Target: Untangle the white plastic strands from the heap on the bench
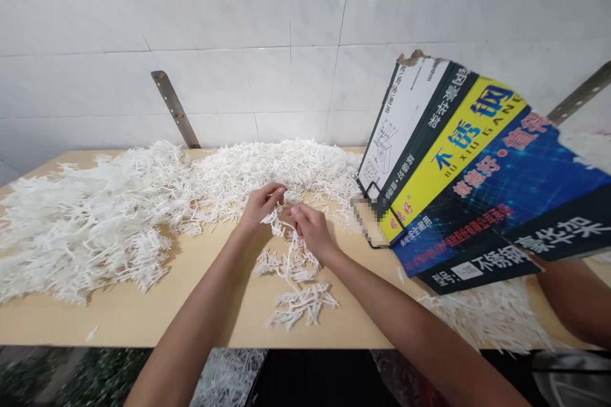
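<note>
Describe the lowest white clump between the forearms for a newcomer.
Start at the pale table against the tiled wall. Between the forearms, below the right hand, lies the white clump. It's closest there to the table's front edge, far smaller than the pile at left.

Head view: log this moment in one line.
left hand: at white strands; right hand: at same strands; grips: unclear; printed cardboard: right of hands
</note>
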A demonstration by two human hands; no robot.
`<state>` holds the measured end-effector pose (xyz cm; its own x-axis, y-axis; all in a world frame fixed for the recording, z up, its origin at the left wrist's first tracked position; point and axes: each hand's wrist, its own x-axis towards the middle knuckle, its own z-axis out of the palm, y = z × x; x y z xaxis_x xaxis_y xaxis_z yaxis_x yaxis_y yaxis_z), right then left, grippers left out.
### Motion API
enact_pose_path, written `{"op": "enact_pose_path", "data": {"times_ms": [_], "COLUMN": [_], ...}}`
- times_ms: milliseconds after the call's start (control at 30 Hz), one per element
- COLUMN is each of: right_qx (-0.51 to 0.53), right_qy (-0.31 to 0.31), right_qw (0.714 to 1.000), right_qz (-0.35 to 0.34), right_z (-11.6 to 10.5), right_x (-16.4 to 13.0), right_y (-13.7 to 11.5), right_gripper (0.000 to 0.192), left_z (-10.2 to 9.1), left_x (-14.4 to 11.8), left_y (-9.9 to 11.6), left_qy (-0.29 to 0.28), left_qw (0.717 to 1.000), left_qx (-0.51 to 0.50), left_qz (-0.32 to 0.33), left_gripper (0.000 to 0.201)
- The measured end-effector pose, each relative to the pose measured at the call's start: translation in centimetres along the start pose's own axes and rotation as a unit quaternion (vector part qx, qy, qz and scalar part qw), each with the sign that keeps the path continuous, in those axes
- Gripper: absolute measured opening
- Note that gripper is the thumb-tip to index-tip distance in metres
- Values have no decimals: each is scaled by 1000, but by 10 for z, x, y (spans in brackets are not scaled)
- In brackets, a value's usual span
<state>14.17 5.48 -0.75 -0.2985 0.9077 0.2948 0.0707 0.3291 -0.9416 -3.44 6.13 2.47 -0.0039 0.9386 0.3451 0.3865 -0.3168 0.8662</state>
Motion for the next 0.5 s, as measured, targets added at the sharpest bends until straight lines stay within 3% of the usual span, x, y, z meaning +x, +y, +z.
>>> {"op": "enact_pose_path", "data": {"times_ms": [100,200,267,333,433,500], "right_qx": [-58,-78,-55,-25,12,19], "right_qy": [-61,-95,-100,-87,-36,-2], "right_qw": [996,992,993,996,999,999], "right_qz": [14,21,27,28,28,25], "right_z": [0,0,0,-1,-6,-10], "right_x": [4,5,5,4,2,0], "right_y": [5,3,1,0,2,2], "right_gripper": [30,24,19,19,20,20], "left_z": [19,22,13,0,-16,-20], "left_x": [0,-9,-11,-9,-5,-3], "left_y": [-13,-20,-20,-20,-20,-22], "left_qy": [87,94,53,-31,-154,-179], "left_qw": [995,988,979,965,937,933], "left_qx": [-39,-125,-191,-249,-303,-304], "left_qz": [11,-16,-51,-78,-76,-70], "left_gripper": [40,45,45,42,68,68]}}
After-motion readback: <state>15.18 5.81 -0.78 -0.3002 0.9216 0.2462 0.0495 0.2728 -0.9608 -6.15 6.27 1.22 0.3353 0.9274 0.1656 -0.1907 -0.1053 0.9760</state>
